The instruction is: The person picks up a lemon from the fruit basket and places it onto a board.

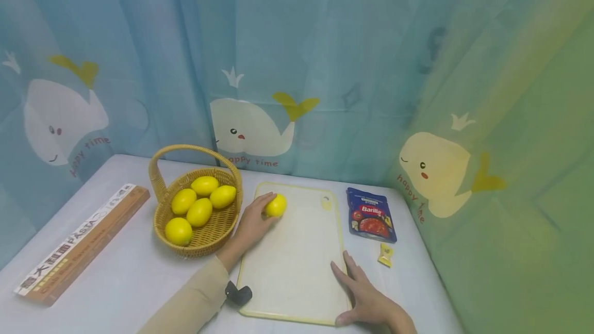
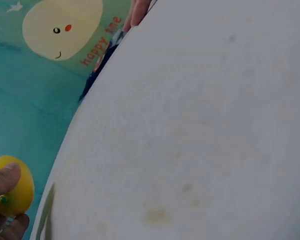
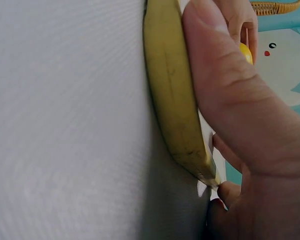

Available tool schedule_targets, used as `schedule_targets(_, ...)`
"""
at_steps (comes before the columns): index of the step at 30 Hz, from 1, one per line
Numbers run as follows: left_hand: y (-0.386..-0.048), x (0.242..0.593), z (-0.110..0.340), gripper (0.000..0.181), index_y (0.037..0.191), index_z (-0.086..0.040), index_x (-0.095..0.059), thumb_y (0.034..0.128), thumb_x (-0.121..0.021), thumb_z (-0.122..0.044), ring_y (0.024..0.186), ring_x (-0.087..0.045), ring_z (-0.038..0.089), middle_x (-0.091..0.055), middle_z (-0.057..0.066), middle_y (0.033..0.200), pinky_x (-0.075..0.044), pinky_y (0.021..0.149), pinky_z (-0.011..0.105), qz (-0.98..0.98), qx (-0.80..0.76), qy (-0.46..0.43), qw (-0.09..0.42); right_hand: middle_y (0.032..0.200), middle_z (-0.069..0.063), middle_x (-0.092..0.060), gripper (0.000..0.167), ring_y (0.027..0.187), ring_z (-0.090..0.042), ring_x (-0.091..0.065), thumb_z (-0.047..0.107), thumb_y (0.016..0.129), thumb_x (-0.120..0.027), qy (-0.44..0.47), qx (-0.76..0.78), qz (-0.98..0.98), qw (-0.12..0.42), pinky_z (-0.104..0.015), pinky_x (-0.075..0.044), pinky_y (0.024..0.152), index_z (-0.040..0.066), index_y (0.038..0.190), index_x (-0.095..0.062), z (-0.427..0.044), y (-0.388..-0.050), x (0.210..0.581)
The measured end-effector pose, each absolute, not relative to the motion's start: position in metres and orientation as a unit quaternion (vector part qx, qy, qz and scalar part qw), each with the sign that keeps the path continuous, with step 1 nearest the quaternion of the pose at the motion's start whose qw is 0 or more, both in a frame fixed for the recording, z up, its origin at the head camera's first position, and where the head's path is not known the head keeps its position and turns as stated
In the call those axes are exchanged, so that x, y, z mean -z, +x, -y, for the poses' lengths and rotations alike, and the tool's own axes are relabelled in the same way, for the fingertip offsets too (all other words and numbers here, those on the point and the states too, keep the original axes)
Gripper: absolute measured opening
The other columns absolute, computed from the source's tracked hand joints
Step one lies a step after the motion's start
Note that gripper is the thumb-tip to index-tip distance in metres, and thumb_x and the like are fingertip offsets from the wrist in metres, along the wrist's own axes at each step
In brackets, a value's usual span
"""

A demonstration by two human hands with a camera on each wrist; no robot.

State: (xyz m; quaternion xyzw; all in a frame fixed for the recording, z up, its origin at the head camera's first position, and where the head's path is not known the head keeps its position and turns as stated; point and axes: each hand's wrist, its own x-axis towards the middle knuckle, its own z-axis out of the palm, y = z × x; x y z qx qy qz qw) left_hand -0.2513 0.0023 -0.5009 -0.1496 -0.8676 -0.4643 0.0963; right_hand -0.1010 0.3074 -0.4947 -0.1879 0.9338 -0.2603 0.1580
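Observation:
My left hand [image 1: 252,224] pinches a yellow lemon [image 1: 277,205] over the upper left part of the white cutting board [image 1: 297,262]. In the left wrist view the thumb lies on the near side of the lemon [image 2: 21,192], with fingertips under it. Whether the lemon touches the board is unclear. My right hand [image 1: 366,295] rests at the board's near right corner, fingers spread and fairly straight. Its thumb [image 3: 225,75] presses along the yellow board edge [image 3: 172,85] in the right wrist view, while other fingers touch the side.
Left of the board stands a handled wicker basket [image 1: 223,228] with several lemons [image 1: 199,213]. A long pasta box [image 1: 83,241] lies farther left. Right of the board are a blue Barilla pouch [image 1: 371,215] and a small yellow packet [image 1: 385,255]. Curtains [image 1: 343,66] surround the table.

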Motion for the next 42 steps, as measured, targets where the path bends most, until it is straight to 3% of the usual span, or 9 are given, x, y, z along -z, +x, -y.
schedule_targets(14, -0.262, 0.51, -0.003, 0.063, 0.136, -0.017, -0.051, 0.0782, -0.077, -0.013, 0.134, -0.043, 0.026, -0.048, 0.004, 0.144, -0.031, 0.114, 0.045, 0.857, 0.488, -0.143, 0.085, 0.156, -0.028, 0.003, 0.113, 0.14, -0.053, 0.0, 0.053, 0.06, -0.08, -0.193, 0.264, -0.933, 0.153, -0.071, -0.011, 0.107, 0.011, 0.15, -0.027, -0.309, -0.101, 0.495)
schedule_targets(31, -0.263, 0.523, 0.001, 0.065, 0.14, -0.021, -0.045, 0.082, -0.074, -0.017, 0.136, -0.041, 0.02, -0.043, 0.001, 0.148, -0.039, 0.11, 0.035, 0.843, 0.52, -0.124, 0.06, 0.157, -0.025, 0.006, 0.113, 0.141, -0.052, 0.003, 0.052, 0.059, -0.081, -0.176, 0.273, -0.929, 0.179, -0.073, -0.011, 0.106, 0.014, 0.15, -0.026, -0.305, -0.103, 0.49)
schedule_targets(37, -0.264, 0.525, 0.001, 0.065, 0.141, -0.02, -0.044, 0.0824, -0.073, -0.016, 0.136, -0.041, 0.021, -0.042, 0.002, 0.148, -0.04, 0.109, 0.034, 0.839, 0.526, -0.124, 0.066, 0.157, -0.026, 0.004, 0.115, 0.14, -0.055, -0.002, 0.053, 0.058, -0.081, -0.176, 0.249, -0.935, 0.18, -0.074, -0.017, 0.104, 0.015, 0.151, -0.025, -0.303, -0.106, 0.485)
schedule_targets(42, -0.263, 0.526, 0.001, 0.064, 0.14, -0.021, -0.045, 0.0825, -0.073, -0.017, 0.135, -0.042, 0.022, -0.042, 0.003, 0.148, -0.042, 0.108, 0.035, 0.839, 0.524, -0.128, 0.07, 0.157, -0.026, 0.003, 0.12, 0.132, -0.064, -0.013, 0.057, 0.05, -0.08, -0.134, 0.209, -0.949, 0.194, -0.076, -0.024, 0.099, 0.02, 0.151, -0.026, -0.295, -0.105, 0.475)
